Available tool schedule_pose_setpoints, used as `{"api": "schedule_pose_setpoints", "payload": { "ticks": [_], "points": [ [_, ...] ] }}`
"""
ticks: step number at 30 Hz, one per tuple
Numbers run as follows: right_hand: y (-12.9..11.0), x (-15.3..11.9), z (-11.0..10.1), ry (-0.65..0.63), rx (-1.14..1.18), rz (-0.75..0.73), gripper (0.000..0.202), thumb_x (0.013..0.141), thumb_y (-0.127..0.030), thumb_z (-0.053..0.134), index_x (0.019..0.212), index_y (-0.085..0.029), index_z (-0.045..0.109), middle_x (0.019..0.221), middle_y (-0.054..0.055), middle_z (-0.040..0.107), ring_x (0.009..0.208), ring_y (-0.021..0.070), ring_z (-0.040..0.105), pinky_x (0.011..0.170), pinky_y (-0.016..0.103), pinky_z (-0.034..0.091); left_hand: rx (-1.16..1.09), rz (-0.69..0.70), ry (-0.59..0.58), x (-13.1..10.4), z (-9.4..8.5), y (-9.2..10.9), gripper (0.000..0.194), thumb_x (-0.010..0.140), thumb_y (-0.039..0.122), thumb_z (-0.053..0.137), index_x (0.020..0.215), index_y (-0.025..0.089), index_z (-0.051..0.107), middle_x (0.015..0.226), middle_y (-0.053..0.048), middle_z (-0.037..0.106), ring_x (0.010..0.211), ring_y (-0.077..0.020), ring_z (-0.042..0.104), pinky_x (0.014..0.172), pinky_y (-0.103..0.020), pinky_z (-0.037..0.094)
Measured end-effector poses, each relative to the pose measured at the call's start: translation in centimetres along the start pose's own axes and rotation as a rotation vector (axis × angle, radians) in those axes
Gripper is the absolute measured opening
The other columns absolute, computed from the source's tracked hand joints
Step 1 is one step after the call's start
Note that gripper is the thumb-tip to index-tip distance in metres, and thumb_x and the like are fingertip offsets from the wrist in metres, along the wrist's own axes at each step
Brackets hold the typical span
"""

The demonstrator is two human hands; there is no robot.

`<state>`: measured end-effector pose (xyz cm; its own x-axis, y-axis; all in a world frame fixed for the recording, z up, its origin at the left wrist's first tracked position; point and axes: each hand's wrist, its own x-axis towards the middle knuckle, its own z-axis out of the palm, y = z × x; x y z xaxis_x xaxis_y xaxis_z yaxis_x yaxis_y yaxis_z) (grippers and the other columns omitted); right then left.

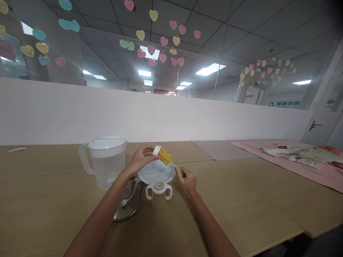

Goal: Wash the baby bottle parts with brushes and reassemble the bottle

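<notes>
My left hand pinches a white bottle collar above the table. The yellow sponge head of a bottle brush meets this collar; whether it reaches inside is hidden. My right hand is closed round the brush's green handle. Below both hands a clear baby bottle with two white side handles stands upright and uncapped. Just behind it sits a pale, shallow bowl. To the left, a metal tray bears a white straw piece and a clear cap, partly covered by my left forearm.
A lidded translucent pitcher with liquid inside stands left of my hands. At the far right, a pink cloth carries crumpled fabric. A low white wall with glass above borders the wooden table at the back.
</notes>
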<state>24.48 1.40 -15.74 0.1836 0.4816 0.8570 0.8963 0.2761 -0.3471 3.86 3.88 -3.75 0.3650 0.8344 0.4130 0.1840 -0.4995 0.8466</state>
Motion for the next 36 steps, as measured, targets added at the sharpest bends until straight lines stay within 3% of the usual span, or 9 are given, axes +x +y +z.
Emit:
{"api": "schedule_pose_setpoints", "payload": {
  "ticks": [4, 11, 18, 23, 28, 33, 36],
  "points": [
    [0.0, 0.0, 0.0, 0.020, 0.007, -0.042, 0.053, 0.086, -0.051, 0.036, 0.054, -0.014, 0.056, 0.046, -0.001, 0.051, 0.043, 0.0062, 0.036, 0.047, 0.020, 0.022, 0.049, 0.049, -0.104, -0.6, -0.1, 1.2, 0.064, 0.056, 0.032, 0.073, 0.113, 0.016, 0.049, 0.103, -0.007, 0.060, 0.086, -0.0179, 0.060, 0.078, -0.033, 0.050],
    [0.0, -0.1, -0.2, 0.113, -0.052, -0.130, 0.052, 0.085, -0.048, 0.042, 0.046, -0.015, 0.049, 0.041, -0.002, 0.044, 0.042, 0.0061, 0.034, 0.047, 0.020, 0.023, 0.148, 0.034, -0.101, -0.8, -0.5, 1.5, 0.050, 0.065, 0.038, 0.065, 0.109, 0.017, 0.056, 0.105, -0.006, 0.061, 0.092, -0.0188, 0.058, 0.082, -0.033, 0.049],
    [-0.2, -0.1, -0.2, 0.118, -0.086, -0.121, 0.051, 0.085, -0.048, 0.042, 0.046, -0.016, 0.049, 0.040, -0.003, 0.043, 0.040, 0.0058, 0.034, 0.047, 0.021, 0.022, 0.056, 0.009, -0.277, -1.6, -1.3, 2.3, 0.052, 0.061, 0.033, 0.070, 0.108, 0.017, 0.058, 0.107, -0.007, 0.063, 0.099, -0.0216, 0.057, 0.090, -0.037, 0.045],
    [-0.5, -0.3, -0.2, 0.099, -0.041, -0.229, 0.050, 0.087, -0.043, 0.040, 0.046, -0.016, 0.047, 0.040, -0.003, 0.044, 0.040, 0.0058, 0.034, 0.047, 0.021, 0.023, 0.060, 0.072, -0.216, -2.1, -1.5, 3.4, 0.050, 0.056, 0.031, 0.073, 0.103, 0.018, 0.061, 0.115, -0.006, 0.060, 0.107, -0.0231, 0.054, 0.096, -0.039, 0.041],
    [-1.3, -0.4, -0.4, 0.159, -0.005, -0.211, 0.050, 0.086, -0.043, 0.044, 0.044, -0.016, 0.045, 0.039, -0.003, 0.042, 0.040, 0.0061, 0.035, 0.048, 0.021, 0.024, 0.080, 0.011, -0.172, -1.8, -2.4, 2.5, 0.056, 0.057, 0.033, 0.072, 0.109, 0.017, 0.058, 0.115, -0.008, 0.060, 0.105, -0.0236, 0.055, 0.092, -0.040, 0.045],
    [-1.5, -0.3, -0.2, 0.120, -0.058, -0.125, 0.052, 0.085, -0.048, 0.042, 0.045, -0.016, 0.047, 0.039, -0.003, 0.044, 0.040, 0.0054, 0.035, 0.047, 0.021, 0.022, 0.034, -0.103, -0.298, -2.0, -2.9, 2.4, 0.058, 0.057, 0.029, 0.072, 0.110, 0.015, 0.056, 0.108, -0.009, 0.064, 0.101, -0.0235, 0.058, 0.087, -0.039, 0.049],
    [-1.4, -0.5, -0.1, 0.087, -0.083, -0.149, 0.054, 0.086, -0.049, 0.039, 0.045, -0.015, 0.049, 0.040, -0.002, 0.045, 0.039, 0.0054, 0.035, 0.046, 0.021, 0.020, 0.046, -0.081, -0.290, -2.5, -2.7, 3.4, 0.056, 0.054, 0.027, 0.074, 0.106, 0.015, 0.059, 0.106, -0.008, 0.065, 0.099, -0.0239, 0.059, 0.087, -0.039, 0.049]
  ]
}}
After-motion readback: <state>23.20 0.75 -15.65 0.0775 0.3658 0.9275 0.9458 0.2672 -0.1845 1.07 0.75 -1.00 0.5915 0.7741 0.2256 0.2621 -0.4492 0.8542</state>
